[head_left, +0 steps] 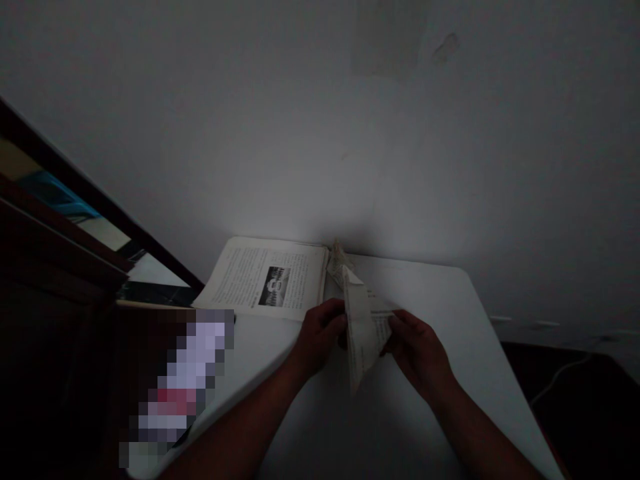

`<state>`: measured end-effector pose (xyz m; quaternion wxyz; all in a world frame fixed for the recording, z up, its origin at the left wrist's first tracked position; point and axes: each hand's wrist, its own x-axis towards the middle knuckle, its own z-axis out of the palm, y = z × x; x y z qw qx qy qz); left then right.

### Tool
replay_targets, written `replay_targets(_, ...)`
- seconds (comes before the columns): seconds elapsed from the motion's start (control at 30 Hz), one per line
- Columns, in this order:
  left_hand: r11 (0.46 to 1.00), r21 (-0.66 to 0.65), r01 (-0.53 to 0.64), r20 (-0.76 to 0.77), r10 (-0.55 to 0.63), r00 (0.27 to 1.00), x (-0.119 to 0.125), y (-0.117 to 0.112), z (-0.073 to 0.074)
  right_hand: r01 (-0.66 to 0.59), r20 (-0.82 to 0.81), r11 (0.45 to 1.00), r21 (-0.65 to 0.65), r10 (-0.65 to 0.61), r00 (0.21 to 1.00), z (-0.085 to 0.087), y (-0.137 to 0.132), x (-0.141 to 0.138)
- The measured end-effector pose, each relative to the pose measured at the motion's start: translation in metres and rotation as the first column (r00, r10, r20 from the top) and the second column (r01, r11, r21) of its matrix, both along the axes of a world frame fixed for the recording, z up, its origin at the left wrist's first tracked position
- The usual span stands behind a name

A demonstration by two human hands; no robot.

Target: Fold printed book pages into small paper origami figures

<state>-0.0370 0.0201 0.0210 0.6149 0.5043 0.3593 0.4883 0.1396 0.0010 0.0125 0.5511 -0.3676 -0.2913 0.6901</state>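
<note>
The left hand [320,337] held one side of the folded paper [361,327] and the right hand [420,350] pinched the other, both with narrow grip. The paper was between the hands, to the right of the book [240,280].

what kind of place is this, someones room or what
Probably a dim corner of a room, perhaps in a home, though I can't be sure: a white table stands by a pale wall, with printed pages at its far left.
</note>
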Motion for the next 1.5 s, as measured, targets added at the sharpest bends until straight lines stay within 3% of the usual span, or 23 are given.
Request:
replay_targets(0.17,0.999,0.039,0.005,-0.052,-0.003,0.999,-0.001,0.001,-0.001,-0.004,0.112,0.999,0.052,-0.002,0.994,-0.008,-0.001,0.004)
replay_targets(0.47,0.996,0.072,0.053,-0.096,-0.046,0.994,0.002,-0.002,0.001,-0.040,0.190,0.997,0.060,0.028,0.981,-0.008,-0.001,0.002)
replay_targets(0.57,0.995,0.087,0.056,-0.117,-0.045,0.992,0.002,-0.002,0.001,-0.051,0.294,0.993,0.106,0.018,0.956,-0.007,-0.001,0.002)
replay_targets(0.63,0.993,0.119,0.025,-0.159,-0.005,0.987,0.001,-0.003,0.001,-0.028,0.448,0.985,0.167,-0.050,0.892,-0.003,-0.003,0.002)
replay_targets(0.73,0.983,0.179,-0.032,-0.300,0.085,0.950,0.001,-0.005,0.001,-0.033,0.697,0.940,0.339,-0.227,0.680,0.005,-0.008,0.001)
replay_targets(0.83,0.963,0.265,-0.049,-0.434,0.164,0.886,0.001,-0.007,0.001,-0.150,0.771,0.827,0.542,-0.419,0.480,0.013,-0.014,-0.004)
replay_targets(0.9,0.945,0.326,-0.040,-0.481,0.202,0.853,0.001,-0.009,0.001,-0.230,0.759,0.749,0.621,-0.503,0.414,0.015,-0.017,-0.009)
replay_targets(0.97,0.927,0.373,-0.024,-0.514,0.228,0.827,0.002,-0.009,0.000,-0.279,0.742,0.697,0.660,-0.547,0.388,0.016,-0.019,-0.013)
replay_targets(1.1,0.901,0.433,-0.015,-0.540,0.272,0.797,0.002,-0.009,-0.001,-0.309,0.718,0.650,0.694,-0.594,0.364,0.014,-0.019,-0.016)
replay_targets(1.5,0.858,0.513,0.011,-0.479,0.276,0.833,0.001,-0.011,0.000,-0.161,0.678,0.669,0.725,-0.653,0.338,0.013,-0.015,-0.003)
